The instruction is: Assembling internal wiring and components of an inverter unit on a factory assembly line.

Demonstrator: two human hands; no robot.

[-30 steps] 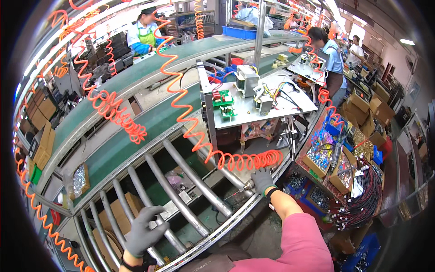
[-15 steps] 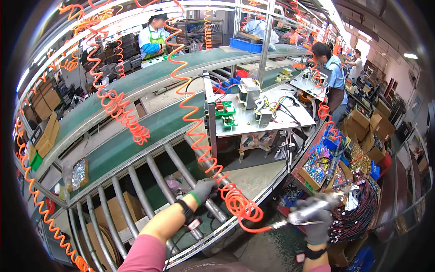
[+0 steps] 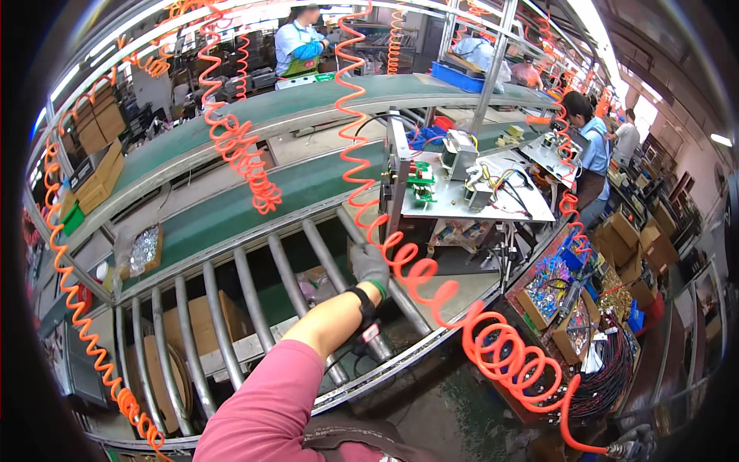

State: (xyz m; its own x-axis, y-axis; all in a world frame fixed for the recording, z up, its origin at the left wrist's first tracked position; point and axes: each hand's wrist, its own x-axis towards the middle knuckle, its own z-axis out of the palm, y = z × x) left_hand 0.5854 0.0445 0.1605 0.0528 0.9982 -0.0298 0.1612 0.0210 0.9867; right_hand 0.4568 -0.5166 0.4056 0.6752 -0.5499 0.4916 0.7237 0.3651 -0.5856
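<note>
Our L hand [image 3: 371, 266], gray-gloved, is over the rollers [image 3: 286, 271], fingers just below the metal chassis [image 3: 446, 208] & beside the orange coiled hose [image 3: 446, 292]; we can't tell if they're clenched or loose. Hose runs down to its fitting [image 3: 616, 449] at our R hand [image 3: 640, 442], which is dark & blurry at the view's btm R edge, so we can't tell its grip either. Bkgd: green conveyor belt [image 3: 315, 183], co-worker [image 3: 296, 45] in blue & green; small-parts boxes [image 3: 571, 345] w/ wire bundle [image 3: 612, 371] at R
</note>
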